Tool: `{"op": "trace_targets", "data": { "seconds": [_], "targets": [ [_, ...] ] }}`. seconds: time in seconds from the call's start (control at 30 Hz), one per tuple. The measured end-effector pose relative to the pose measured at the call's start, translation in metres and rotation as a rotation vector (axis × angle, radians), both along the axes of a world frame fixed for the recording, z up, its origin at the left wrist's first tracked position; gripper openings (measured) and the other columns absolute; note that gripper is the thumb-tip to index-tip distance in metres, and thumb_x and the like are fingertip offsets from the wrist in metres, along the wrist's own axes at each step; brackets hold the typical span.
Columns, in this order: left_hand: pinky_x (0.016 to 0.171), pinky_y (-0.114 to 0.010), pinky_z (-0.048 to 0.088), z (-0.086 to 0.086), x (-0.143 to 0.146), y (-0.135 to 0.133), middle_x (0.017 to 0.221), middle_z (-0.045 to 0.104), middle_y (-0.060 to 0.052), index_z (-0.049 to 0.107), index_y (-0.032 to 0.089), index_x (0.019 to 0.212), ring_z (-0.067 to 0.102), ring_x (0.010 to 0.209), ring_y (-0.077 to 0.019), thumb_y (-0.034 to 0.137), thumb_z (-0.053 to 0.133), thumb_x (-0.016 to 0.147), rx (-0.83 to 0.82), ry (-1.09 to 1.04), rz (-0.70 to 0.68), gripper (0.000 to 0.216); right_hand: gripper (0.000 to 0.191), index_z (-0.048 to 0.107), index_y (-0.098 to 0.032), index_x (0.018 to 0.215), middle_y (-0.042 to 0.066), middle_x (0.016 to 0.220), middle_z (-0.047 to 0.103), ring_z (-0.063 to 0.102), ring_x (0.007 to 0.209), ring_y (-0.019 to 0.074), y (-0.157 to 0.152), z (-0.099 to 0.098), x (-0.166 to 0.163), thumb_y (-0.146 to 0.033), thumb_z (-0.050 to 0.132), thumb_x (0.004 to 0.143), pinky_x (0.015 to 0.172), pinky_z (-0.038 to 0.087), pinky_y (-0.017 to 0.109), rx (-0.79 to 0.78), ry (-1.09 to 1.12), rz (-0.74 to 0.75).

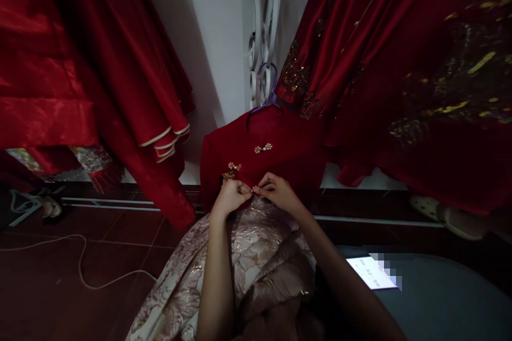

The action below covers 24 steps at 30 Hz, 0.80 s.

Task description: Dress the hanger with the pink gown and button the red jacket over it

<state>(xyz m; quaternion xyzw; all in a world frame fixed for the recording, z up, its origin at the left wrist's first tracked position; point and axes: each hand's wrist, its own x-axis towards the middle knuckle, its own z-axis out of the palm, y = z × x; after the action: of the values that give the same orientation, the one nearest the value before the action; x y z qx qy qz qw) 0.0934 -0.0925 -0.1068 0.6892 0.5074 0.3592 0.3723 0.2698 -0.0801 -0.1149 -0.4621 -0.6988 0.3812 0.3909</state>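
A red jacket (296, 141) hangs on a purple hanger (274, 85) in front of me. Its front carries beaded clasps, one upper clasp (263, 148) near the neck and another clasp (234, 167) lower to the left, with a gold tassel ornament (228, 176) below it. My left hand (232, 197) and my right hand (279, 192) meet at the jacket's lower front. Both are closed, pinching a small beaded clasp (255, 189) between their fingertips, which partly hide it. Pale floral brocade fabric (256, 234) spreads beneath my forearms.
Red garments hang at left (136, 64) and right (360, 64), the right ones with gold embroidery. A white metal rack (256, 21) stands behind the hanger. A lit phone (370, 272) lies on a grey round surface (448, 298). A cable (82, 261) crosses the tiled floor; shoes (51, 206) stand far left.
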Motion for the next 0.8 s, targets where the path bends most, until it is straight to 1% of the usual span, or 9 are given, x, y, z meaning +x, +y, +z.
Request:
{"op": "trace_targets", "data": {
  "seconds": [0.13, 0.27, 0.47, 0.67, 0.8],
  "targets": [
    [0.066, -0.024, 0.051, -0.003, -0.002, 0.001, 0.072, 0.07, -0.005, 0.068, 0.01, 0.072, 0.064, 0.067, -0.0132, 0.01, 0.055, 0.066, -0.09, -0.105, -0.073, 0.014, 0.027, 0.054, -0.017, 0.087, 0.002, 0.078, 0.063, 0.063, 0.069, 0.0128, 0.0, -0.001, -0.001, -0.03, 0.067, 0.067, 0.064, 0.052, 0.025, 0.03, 0.016, -0.002],
    [0.064, -0.023, 0.051, -0.003, -0.003, 0.0, 0.069, 0.07, -0.005, 0.068, 0.009, 0.07, 0.064, 0.065, -0.013, 0.008, 0.053, 0.066, -0.146, -0.167, -0.078, 0.016, 0.025, 0.055, -0.018, 0.091, 0.003, 0.08, 0.064, 0.063, 0.07, 0.0127, 0.0, -0.002, -0.002, -0.026, 0.065, 0.069, 0.066, 0.052, 0.025, 0.046, -0.005, 0.036],
    [0.062, -0.023, 0.051, -0.007, -0.006, 0.002, 0.066, 0.069, -0.005, 0.069, 0.009, 0.067, 0.064, 0.063, -0.0132, 0.009, 0.056, 0.063, -0.161, -0.188, -0.07, 0.013, 0.021, 0.057, -0.018, 0.091, 0.002, 0.082, 0.064, 0.063, 0.068, 0.012, 0.0, -0.006, -0.005, -0.021, 0.061, 0.07, 0.064, 0.052, 0.025, 0.092, -0.032, 0.045],
    [0.062, -0.024, 0.052, -0.013, -0.009, 0.004, 0.065, 0.069, -0.005, 0.068, 0.01, 0.066, 0.063, 0.06, -0.0125, 0.008, 0.053, 0.065, -0.148, -0.166, -0.059, 0.015, 0.018, 0.058, -0.019, 0.089, 0.002, 0.082, 0.064, 0.062, 0.069, 0.0116, -0.001, -0.008, -0.011, -0.018, 0.058, 0.071, 0.065, 0.051, 0.024, 0.163, -0.071, 0.024],
    [0.059, -0.021, 0.049, -0.015, -0.007, 0.005, 0.069, 0.069, -0.006, 0.066, 0.01, 0.069, 0.063, 0.061, -0.0118, 0.008, 0.051, 0.066, -0.116, -0.12, -0.034, 0.015, 0.018, 0.058, -0.019, 0.09, 0.002, 0.083, 0.063, 0.062, 0.069, 0.0113, -0.001, -0.007, -0.011, -0.02, 0.057, 0.073, 0.065, 0.051, 0.024, 0.172, -0.085, 0.018]
  ]
}}
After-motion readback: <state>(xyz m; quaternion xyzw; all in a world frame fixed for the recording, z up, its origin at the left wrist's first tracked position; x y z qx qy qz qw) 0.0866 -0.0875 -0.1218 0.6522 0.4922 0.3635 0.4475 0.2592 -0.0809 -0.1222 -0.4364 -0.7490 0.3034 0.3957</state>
